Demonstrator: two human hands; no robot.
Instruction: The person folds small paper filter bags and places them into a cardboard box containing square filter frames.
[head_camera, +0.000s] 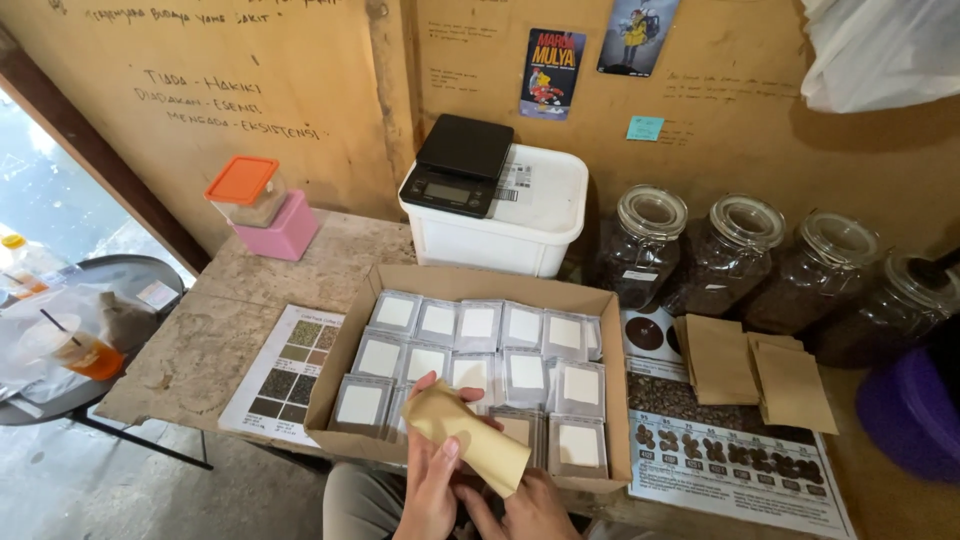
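Four glass jars (775, 265) of coffee beans stood along the counter's back edge. There was one cardboard box (470, 283), one white tub (500, 235), one black scale (458, 163) and two stacks of brown pouches (760, 370).

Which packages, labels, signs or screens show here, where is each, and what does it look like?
Brown paper pouch: flat, held by both hands over the box.
Silver sachets: white square labels, rows in the cardboard box.
Brown pouch stacks: right of the box.
Digital scale: black, small screen, on a white tub.
Printed charts: flat, either side of the box.
Two posters: on the wall.
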